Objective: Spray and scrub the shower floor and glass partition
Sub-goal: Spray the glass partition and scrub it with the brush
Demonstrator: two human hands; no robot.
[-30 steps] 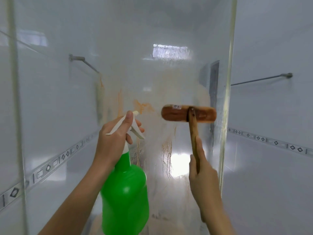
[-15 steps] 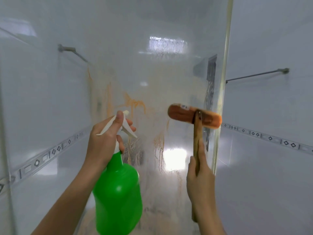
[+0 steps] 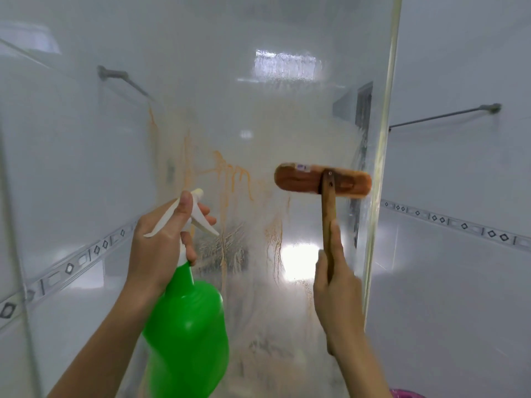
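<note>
Head view: a smooth glass partition [image 3: 258, 110], fogged and streaked with orange-brown drips, stands upright in front. The left hand [image 3: 161, 245] is clamped round the white neck of a glossy green plastic spray bottle [image 3: 186, 334], fingers curled on the trigger and the nozzle towards the glass. The right hand [image 3: 336, 297] grips the wooden handle of a scrub brush [image 3: 321, 180], forefinger laid along it. The brush's oblong wooden head sits above that hand, near the glass's right edge.
</note>
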